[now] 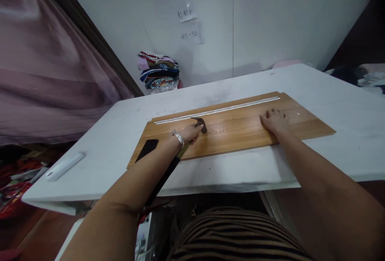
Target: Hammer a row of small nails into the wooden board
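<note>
A long wooden board (240, 132) lies on a white table (331, 92). My left hand (191, 132), with a silver bracelet on the wrist, is closed around a hammer just below its dark head (201, 124); the black handle runs back under my forearm. A short row of tiny dark dots (218, 132) sits on the board just right of the hammer head. My right hand (274, 120) rests flat on the board, fingers stretched out, holding nothing. A thin white strip (216, 111) runs along the board's far edge.
A flat black object (147, 148) lies on the board's left corner. A white oblong tool (64, 166) sits on the table at the left. Folded cloths (158, 72) are stacked by the wall behind. A purple curtain (45, 72) hangs at the left.
</note>
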A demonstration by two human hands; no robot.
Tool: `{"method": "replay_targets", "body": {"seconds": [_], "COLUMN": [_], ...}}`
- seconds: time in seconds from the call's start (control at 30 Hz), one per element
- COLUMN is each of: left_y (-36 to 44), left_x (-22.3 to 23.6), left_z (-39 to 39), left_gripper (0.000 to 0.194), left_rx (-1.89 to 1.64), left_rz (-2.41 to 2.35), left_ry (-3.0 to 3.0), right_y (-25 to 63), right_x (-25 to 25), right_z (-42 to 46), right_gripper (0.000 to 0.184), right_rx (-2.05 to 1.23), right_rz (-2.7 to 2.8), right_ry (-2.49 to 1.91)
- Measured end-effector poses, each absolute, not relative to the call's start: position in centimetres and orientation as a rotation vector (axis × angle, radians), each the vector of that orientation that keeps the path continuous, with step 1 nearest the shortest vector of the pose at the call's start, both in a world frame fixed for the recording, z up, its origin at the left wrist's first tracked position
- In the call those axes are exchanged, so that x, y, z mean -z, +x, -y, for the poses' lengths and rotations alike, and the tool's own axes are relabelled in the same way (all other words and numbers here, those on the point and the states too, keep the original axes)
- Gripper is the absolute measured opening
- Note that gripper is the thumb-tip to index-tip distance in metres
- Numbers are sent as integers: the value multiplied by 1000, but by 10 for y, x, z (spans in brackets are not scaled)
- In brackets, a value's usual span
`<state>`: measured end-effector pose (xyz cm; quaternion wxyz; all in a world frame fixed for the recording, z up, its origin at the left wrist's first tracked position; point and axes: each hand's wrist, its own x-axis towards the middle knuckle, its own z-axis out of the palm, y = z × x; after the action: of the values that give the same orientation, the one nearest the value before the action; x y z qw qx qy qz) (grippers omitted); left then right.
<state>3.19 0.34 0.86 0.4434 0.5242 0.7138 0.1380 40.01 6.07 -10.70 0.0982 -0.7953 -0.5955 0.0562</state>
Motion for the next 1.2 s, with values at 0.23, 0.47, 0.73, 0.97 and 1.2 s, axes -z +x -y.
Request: {"method": "replay_targets", "body": {"seconds": [0.23,0.47,0.73,0.97,1.2], "left_y": [27,27,30,27,29], "left_x": [-5,-4,-5,-6,-5], "left_z": [-8,-8,-4,-9,-5], "left_gripper": [27,27,24,26,26], "left_rx": [-348,-365,-348,-359,-348], "left_rz": [-1766,-1757,-1760,-1746,-1749], "left_ry": [1314,1310,1312,1323,1288], "right_y": [400,401,400,400,400], "right_x": [108,109,108,108,107], "right_z": [-60,-60,-59,-59,-59], "right_gripper": [61,60,61,60,59], "right_rx": [-142,-135,-144,-133,-140], "right_rz": [1749,1744,1751,1754,1755], "right_ry": [-2325,-2333,-2338,-2333,-2323]}}
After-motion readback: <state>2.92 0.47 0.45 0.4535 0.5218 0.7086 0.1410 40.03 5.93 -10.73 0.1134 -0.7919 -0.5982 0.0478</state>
